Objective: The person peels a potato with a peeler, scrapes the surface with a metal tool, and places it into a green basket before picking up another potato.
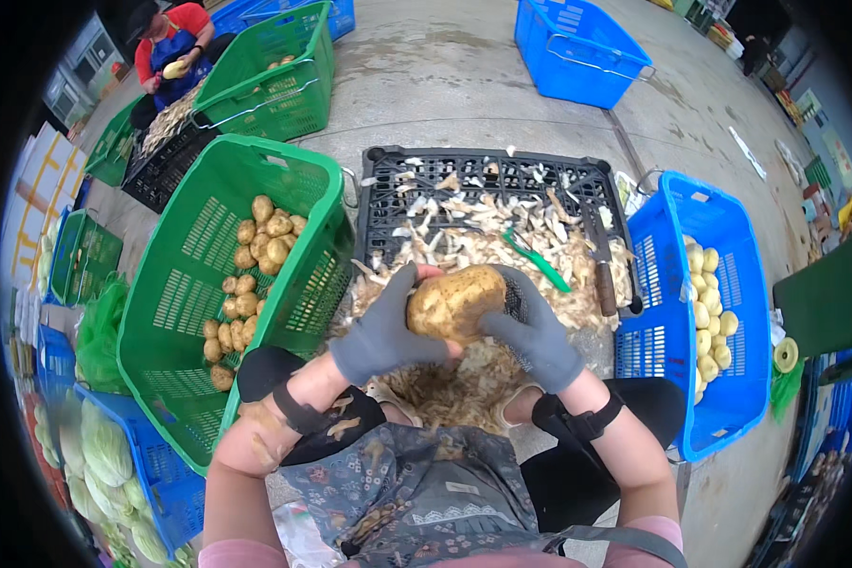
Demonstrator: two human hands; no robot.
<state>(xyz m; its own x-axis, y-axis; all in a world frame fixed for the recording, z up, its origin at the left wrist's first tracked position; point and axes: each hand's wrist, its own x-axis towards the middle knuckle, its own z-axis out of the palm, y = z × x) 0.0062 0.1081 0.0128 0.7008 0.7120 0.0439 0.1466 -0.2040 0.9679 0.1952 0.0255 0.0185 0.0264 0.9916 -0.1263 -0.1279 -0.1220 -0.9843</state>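
Between my gloved hands is a large unpeeled potato (455, 302), held above a pile of peelings. My left hand (388, 327), in a grey glove with bare fingertips, wraps its left side. My right hand (537, 331), also gloved, grips its right end with the thumb in front. Beyond them a green-handled peeler (538, 259) lies on peelings over an upturned black crate (502, 170). A knife (600, 260) with a brown handle rests at that crate's right side.
To the left, a green crate (185, 275) holds unpeeled potatoes (260, 241). At right, a blue crate (667, 341) holds peeled potatoes (710, 317). Cabbages (104, 454) fill a crate at lower left. A co-worker (175, 57) sits at upper left holding a potato.
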